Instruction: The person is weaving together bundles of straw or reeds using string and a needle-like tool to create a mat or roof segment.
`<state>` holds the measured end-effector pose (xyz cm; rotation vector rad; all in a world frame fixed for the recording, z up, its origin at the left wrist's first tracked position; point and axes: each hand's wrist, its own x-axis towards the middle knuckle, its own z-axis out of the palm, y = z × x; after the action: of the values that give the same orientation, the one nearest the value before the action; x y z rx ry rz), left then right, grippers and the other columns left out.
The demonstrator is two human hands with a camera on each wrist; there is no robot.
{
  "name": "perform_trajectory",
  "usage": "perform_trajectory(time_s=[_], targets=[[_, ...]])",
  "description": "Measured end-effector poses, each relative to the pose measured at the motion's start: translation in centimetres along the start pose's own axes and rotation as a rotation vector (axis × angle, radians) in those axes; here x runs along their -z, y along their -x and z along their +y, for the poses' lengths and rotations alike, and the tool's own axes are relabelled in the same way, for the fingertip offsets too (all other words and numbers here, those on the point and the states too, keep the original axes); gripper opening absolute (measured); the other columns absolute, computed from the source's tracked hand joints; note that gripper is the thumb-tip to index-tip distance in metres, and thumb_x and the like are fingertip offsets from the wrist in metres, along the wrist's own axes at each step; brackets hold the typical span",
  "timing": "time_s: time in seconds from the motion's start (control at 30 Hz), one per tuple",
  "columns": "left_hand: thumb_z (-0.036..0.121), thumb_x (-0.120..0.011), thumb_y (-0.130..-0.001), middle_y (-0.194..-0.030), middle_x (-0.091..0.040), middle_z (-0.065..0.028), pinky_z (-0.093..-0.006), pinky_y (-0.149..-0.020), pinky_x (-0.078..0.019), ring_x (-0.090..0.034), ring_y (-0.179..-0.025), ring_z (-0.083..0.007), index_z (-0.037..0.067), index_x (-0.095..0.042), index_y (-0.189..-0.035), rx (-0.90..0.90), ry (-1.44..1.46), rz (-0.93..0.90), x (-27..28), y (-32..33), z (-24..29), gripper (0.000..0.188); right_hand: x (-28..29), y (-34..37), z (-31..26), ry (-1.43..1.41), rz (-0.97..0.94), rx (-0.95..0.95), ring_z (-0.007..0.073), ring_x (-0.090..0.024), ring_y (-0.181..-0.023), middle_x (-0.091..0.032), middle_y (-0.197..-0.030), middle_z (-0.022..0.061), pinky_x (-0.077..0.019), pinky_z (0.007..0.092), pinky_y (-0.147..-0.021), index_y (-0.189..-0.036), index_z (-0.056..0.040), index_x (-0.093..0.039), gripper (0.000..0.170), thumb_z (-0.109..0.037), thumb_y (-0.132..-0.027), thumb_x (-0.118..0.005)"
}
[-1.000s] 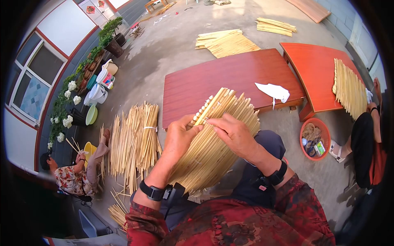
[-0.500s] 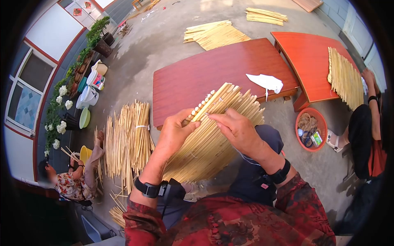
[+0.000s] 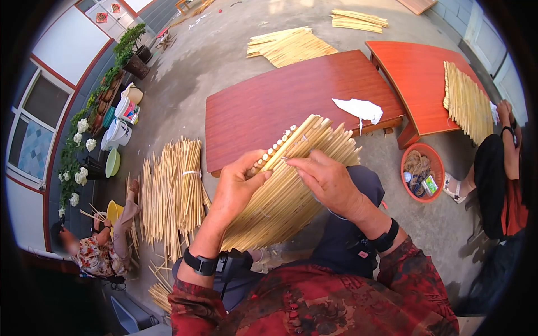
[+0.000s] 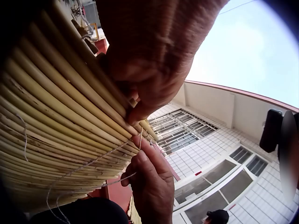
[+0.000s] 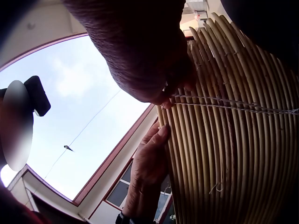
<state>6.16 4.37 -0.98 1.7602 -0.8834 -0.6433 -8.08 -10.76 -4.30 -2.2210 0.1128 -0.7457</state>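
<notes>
A: Item 1, stalk mat?
B: Slants over the person's lap; pale stalks lie side by side, crossed by cord.
A: Item 2, left hand?
B: Grasps the mat's edge, thumb laid on the stalks.
A: Item 3, right hand?
B: Pinches a thin needle by the same edge; a thread trails across the stalks.
A: Surroundings?
B: 1 dark red table ahead, bearing 1 white sheet; 1 stalk pile on the ground to the left; 1 orange basin to the right.
</notes>
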Motion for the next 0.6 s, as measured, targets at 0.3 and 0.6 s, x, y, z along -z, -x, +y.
perform_trajectory(time_s=[0.3, 0.6], targets=[[0.001, -0.064, -0.082, -0.099, -0.064, -0.0033, -0.0219, -0.077, -0.0467, -0.057, -0.088, -0.0068, 0.000, -0.056, -0.116, 0.009, 0.018, 0.006, -0.50, 0.51, 0.41, 0.036, 0.25, 0.74, -0.24, 0.040, 0.006, 0.014, 0.0267, -0.056, -0.071, -0.049, -0.077, 0.0093, -0.0474, 0.0355, -0.062, -0.109, -0.0107, -0.061, 0.024, -0.008, -0.086, -0.055], [0.000, -0.065, -0.081, -0.090, -0.063, -0.0002, -0.0207, -0.073, -0.0457, -0.056, -0.083, -0.0049, 0.002, -0.057, -0.110, 0.049, 0.088, 0.010, -0.48, 0.99, 0.36, 0.029, 0.38, 1.00, -0.50, 0.059, 0.000, 0.044, 0.0267, -0.057, -0.070, -0.049, -0.077, 0.0093, -0.0479, 0.0353, -0.061, -0.109, -0.0098, -0.061, 0.026, -0.007, -0.084, -0.056]])
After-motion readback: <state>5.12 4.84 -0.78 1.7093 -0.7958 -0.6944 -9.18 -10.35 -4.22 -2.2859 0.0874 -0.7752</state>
